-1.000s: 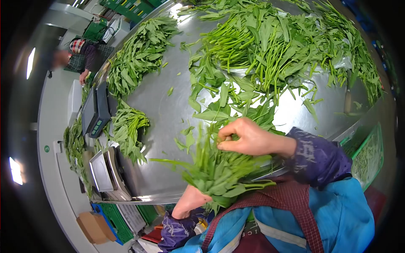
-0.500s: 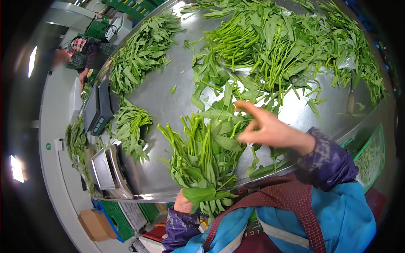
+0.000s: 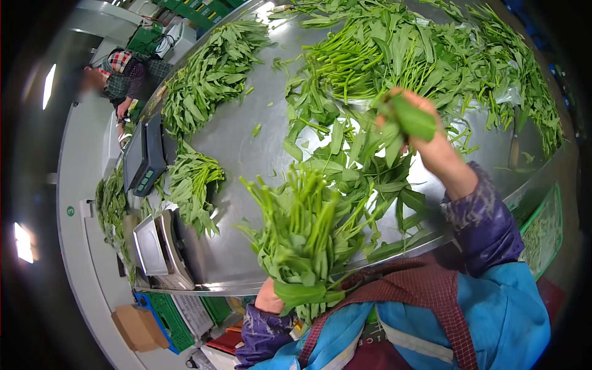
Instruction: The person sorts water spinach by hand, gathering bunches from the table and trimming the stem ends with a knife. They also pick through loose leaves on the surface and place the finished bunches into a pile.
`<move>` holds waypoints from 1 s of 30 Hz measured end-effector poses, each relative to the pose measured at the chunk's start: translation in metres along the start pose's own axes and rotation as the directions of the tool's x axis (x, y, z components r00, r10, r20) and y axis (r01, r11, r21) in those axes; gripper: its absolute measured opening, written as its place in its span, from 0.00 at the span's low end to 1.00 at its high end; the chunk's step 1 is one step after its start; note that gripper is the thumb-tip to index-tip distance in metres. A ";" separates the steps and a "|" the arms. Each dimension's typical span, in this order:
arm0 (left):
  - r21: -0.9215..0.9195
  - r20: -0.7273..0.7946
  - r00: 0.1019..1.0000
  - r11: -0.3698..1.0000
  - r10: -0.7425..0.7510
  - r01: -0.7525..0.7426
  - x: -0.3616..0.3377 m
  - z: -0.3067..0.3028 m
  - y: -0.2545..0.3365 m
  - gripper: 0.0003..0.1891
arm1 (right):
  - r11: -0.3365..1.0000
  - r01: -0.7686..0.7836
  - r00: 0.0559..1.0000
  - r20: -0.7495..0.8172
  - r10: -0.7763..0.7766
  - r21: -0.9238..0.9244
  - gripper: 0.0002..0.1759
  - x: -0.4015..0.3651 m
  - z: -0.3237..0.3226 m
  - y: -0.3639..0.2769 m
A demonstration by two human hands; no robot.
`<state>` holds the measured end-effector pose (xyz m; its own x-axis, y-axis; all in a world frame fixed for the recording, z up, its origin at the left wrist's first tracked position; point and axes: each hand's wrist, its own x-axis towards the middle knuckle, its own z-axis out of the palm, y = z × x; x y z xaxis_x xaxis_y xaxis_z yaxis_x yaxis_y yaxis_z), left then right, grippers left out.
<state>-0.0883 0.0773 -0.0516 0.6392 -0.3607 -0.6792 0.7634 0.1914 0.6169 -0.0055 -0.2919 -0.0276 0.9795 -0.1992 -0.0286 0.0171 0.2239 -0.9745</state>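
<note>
At the table's near edge my left hand (image 3: 269,298) is wrapped round the lower part of a bunch of leafy greens (image 3: 302,231), its pale green stems pointing up and away from me. Leaves cover most of the fingers. Further out on the right, my right hand (image 3: 425,132) is closed on a few green leaves (image 3: 414,117), above loose leaves. Just beyond it lies a large pile of stems and leaves (image 3: 345,65) on the metal table (image 3: 237,145).
A heap of greens (image 3: 209,80) and a smaller bunch (image 3: 194,182) lie on the left, beside a dark scale (image 3: 145,157) and a pale scale (image 3: 152,246). Another person (image 3: 126,77) stands at upper left. A green crate (image 3: 546,231) is at lower right.
My right hand has moved up and away from the bunch, from spread fingers to closed on leaves. The bunch in my left hand has shifted slightly right.
</note>
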 end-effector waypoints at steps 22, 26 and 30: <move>-0.124 -0.043 0.997 0.990 0.063 -0.068 0.038 0.008 -0.010 0.32 | 0.887 0.269 0.783 0.622 0.025 -0.375 0.18 -0.043 0.075 0.044; -0.138 -0.057 0.994 0.985 0.093 -0.100 0.043 0.006 -0.003 0.32 | 0.921 -0.365 0.909 0.162 0.384 -0.138 0.15 -0.029 0.063 0.011; -0.149 -0.073 0.989 0.979 0.126 -0.136 0.049 0.002 0.014 0.31 | 0.934 -0.340 0.932 0.170 0.319 0.111 0.18 -0.028 0.018 0.005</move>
<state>-0.0471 0.0610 -0.0757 0.7356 -0.2658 -0.6230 0.6745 0.3723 0.6375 -0.0295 -0.2678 -0.0273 0.9528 0.0476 -0.2999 -0.2947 0.3831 -0.8754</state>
